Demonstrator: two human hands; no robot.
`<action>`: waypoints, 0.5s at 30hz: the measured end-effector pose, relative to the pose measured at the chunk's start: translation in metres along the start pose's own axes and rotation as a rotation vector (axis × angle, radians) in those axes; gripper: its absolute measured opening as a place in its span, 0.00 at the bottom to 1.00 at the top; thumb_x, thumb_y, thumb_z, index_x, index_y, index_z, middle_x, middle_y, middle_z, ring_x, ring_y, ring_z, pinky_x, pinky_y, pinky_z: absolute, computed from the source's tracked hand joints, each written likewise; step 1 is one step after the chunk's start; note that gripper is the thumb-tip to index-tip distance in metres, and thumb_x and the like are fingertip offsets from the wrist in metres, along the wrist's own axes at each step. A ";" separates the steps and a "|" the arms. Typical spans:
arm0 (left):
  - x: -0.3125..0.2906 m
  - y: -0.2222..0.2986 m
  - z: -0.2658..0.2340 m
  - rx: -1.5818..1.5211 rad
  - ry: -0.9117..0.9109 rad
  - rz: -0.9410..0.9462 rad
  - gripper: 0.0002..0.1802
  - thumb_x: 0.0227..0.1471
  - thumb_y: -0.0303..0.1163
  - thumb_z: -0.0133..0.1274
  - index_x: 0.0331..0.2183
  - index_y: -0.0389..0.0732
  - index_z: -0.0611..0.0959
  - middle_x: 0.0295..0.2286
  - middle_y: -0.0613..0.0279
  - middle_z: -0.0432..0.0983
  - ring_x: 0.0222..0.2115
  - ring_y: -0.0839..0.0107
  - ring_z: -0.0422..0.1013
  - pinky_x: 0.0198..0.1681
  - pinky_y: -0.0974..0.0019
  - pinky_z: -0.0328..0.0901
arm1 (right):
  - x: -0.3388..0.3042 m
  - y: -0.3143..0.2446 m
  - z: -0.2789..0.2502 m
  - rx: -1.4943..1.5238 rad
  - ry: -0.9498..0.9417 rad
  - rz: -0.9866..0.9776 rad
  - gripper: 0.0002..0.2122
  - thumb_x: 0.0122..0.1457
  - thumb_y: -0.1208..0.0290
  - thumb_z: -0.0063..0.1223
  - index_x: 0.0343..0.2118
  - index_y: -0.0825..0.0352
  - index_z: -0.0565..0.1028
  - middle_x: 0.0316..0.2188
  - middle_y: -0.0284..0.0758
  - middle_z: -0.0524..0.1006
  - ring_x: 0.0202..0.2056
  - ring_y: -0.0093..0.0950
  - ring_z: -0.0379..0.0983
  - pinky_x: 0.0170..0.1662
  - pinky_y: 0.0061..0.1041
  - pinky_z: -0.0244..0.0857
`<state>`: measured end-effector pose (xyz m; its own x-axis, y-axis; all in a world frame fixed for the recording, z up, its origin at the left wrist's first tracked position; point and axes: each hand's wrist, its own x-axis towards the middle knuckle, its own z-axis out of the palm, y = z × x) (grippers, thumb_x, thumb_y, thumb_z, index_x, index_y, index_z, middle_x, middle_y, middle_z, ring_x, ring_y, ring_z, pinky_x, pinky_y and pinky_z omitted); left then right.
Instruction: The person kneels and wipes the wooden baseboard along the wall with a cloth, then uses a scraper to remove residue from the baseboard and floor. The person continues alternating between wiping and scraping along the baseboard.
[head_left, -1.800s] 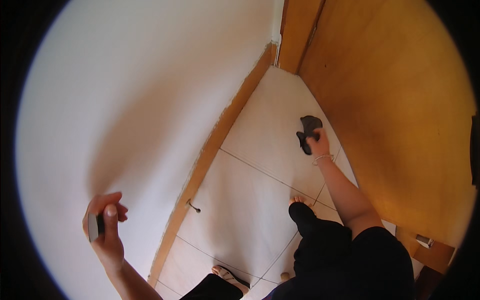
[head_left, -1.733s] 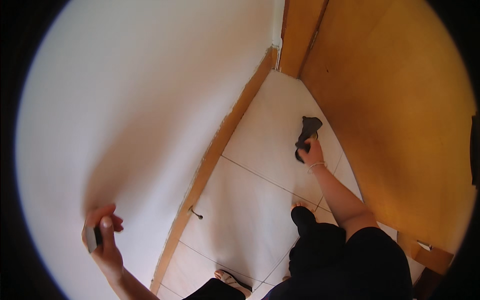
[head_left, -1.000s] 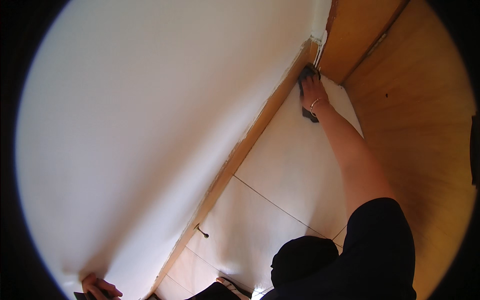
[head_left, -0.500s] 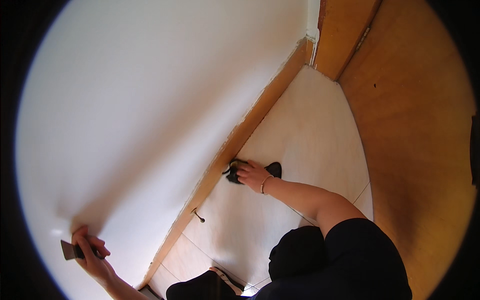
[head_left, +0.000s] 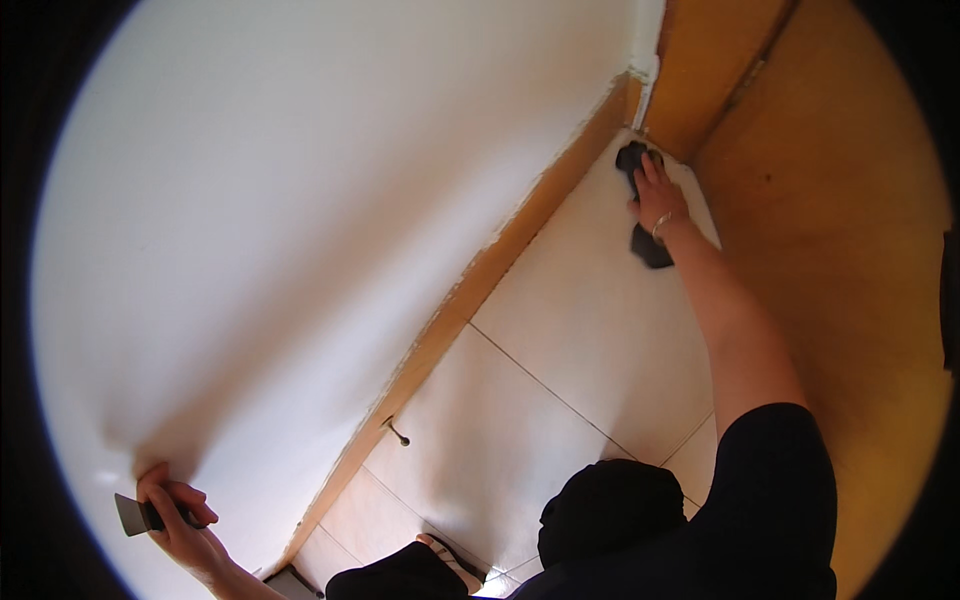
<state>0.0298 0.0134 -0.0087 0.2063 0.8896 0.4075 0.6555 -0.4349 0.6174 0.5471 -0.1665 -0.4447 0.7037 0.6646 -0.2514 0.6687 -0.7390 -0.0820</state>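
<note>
My left hand is closed around the dark handle of a putty knife, its wide metal blade pointing left, close to the white wall. My right arm stretches far forward, and my right hand presses a crumpled black cloth against the tiled floor near the far corner. Parts of the cloth stick out ahead of and behind the fingers. Some of the fingers are blurred, and the palm side is hidden.
A wooden baseboard with a rough, chipped upper edge runs along the white wall. A small metal doorstop juts from it. On the right stands a wooden door. My sandalled foot rests on the floor tiles.
My right hand has slid the black cloth forward and to the right, from beside the baseboard to near the far corner. My left hand with the putty knife has barely shifted.
</note>
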 end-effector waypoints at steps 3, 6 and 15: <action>0.001 -0.001 -0.004 0.000 -0.024 0.015 0.17 0.59 0.39 0.36 0.35 0.37 0.74 0.10 0.66 0.64 0.06 0.83 0.50 0.11 0.80 0.45 | 0.044 -0.031 -0.014 0.016 -0.097 0.080 0.29 0.55 0.58 0.44 0.60 0.57 0.52 0.63 0.29 0.43 0.63 0.35 0.38 0.55 0.38 0.51; 0.000 -0.005 -0.007 0.007 -0.030 0.023 0.18 0.60 0.40 0.35 0.35 0.37 0.74 0.10 0.66 0.63 0.06 0.83 0.50 0.11 0.80 0.45 | 0.056 -0.046 -0.005 0.045 0.068 0.123 0.28 0.54 0.58 0.46 0.58 0.58 0.56 0.61 0.30 0.49 0.62 0.35 0.41 0.54 0.40 0.52; -0.001 -0.005 -0.005 0.005 -0.076 0.102 0.18 0.60 0.40 0.34 0.36 0.39 0.75 0.11 0.67 0.64 0.06 0.84 0.49 0.12 0.81 0.45 | -0.067 -0.154 0.045 0.161 0.277 -0.283 0.22 0.45 0.62 0.55 0.45 0.63 0.69 0.51 0.34 0.63 0.56 0.37 0.53 0.47 0.42 0.56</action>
<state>0.0223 0.0145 -0.0088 0.3268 0.8487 0.4158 0.6321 -0.5233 0.5714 0.3862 -0.1017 -0.4584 0.5508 0.8317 0.0694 0.8139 -0.5168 -0.2654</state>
